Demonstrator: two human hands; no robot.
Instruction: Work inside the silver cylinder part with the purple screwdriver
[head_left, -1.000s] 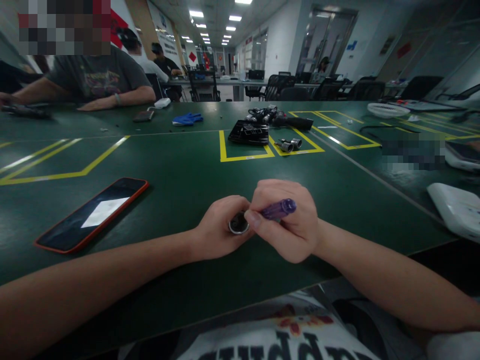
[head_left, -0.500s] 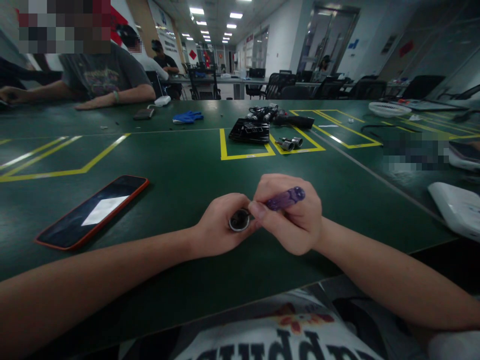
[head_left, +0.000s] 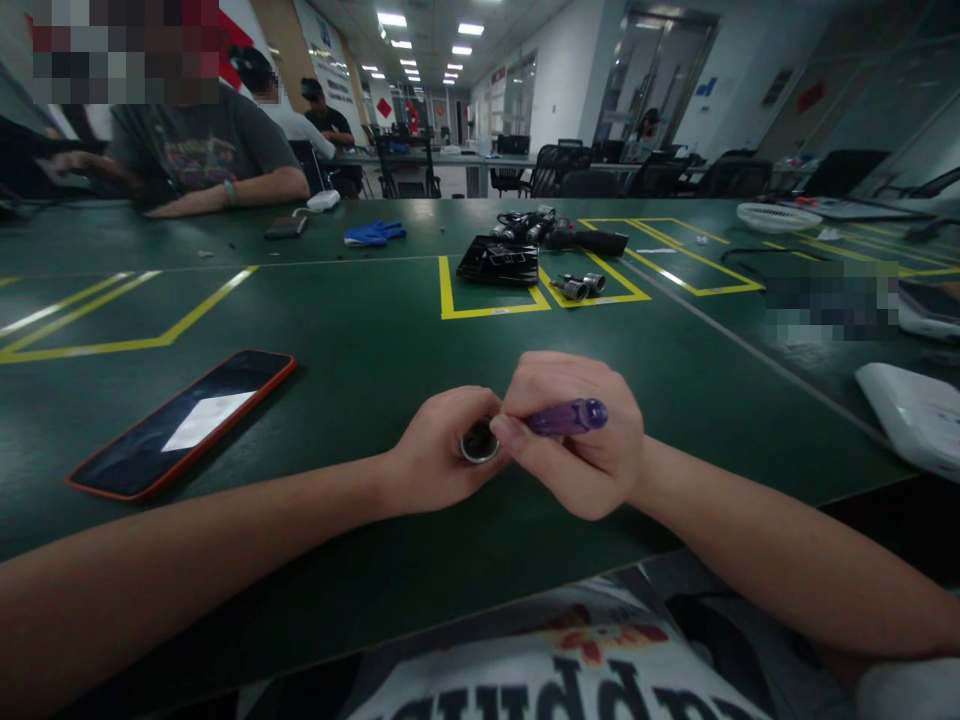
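Observation:
Over the near part of the green table (head_left: 360, 560), my left hand (head_left: 442, 450) is closed around a small metal cylinder (head_left: 480, 458). Its round, dark, hollow end faces me. Beside it, my right hand (head_left: 581, 440) pinches a screwdriver (head_left: 566, 417) by its translucent purple handle. The handle points to the right, while the tip end lies toward the cylinder's opening, hidden behind my fingers. Both hands touch or nearly touch at the cylinder's rim.
A phone in an orange case (head_left: 187, 425) lies to the left. Farther back are a black packet (head_left: 499, 262), metal cylinders (head_left: 581, 287), a blue glove (head_left: 375, 234) and yellow tape outlines. A white device (head_left: 911, 415) sits at right. A person (head_left: 210, 150) sits across the table.
The screwdriver handle has swung from slanting up to nearly level, its end dropping as my right hand turned slightly. My left hand keeps the cylinder almost in place. The person across lifted a hand.

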